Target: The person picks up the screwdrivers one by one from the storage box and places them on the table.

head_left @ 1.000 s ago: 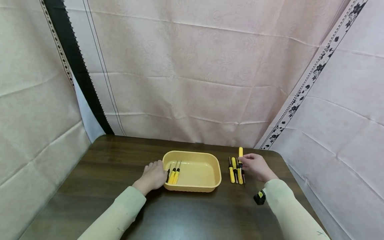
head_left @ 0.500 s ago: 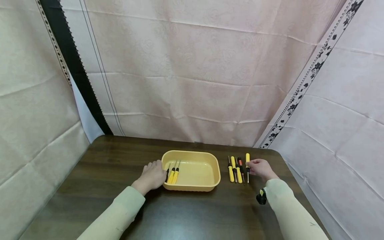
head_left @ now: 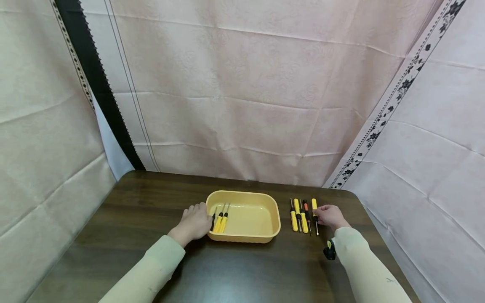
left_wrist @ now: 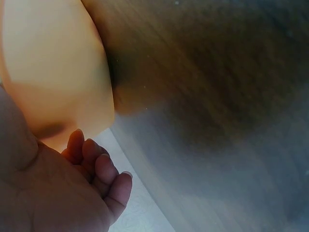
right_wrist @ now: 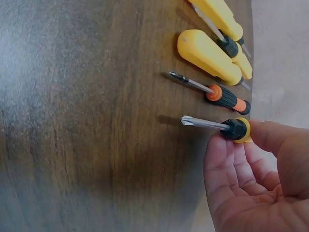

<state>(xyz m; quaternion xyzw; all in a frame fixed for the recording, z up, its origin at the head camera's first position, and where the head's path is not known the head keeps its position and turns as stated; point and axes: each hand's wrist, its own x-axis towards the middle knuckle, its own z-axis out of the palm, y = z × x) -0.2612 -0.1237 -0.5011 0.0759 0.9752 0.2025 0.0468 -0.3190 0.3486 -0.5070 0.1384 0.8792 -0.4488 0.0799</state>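
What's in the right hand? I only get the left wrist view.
Observer: The right hand pinches a yellow-handled screwdriver.
Operator: Tip type?
Observer: Cross-shaped tip, plain in the right wrist view.
Operator: I see only the outside of the tray. Anything in it?
Observer: Yes. Near the left hand, two screwdrivers with yellow handles lie inside, with a darker piece beside them, partly hidden by that hand.
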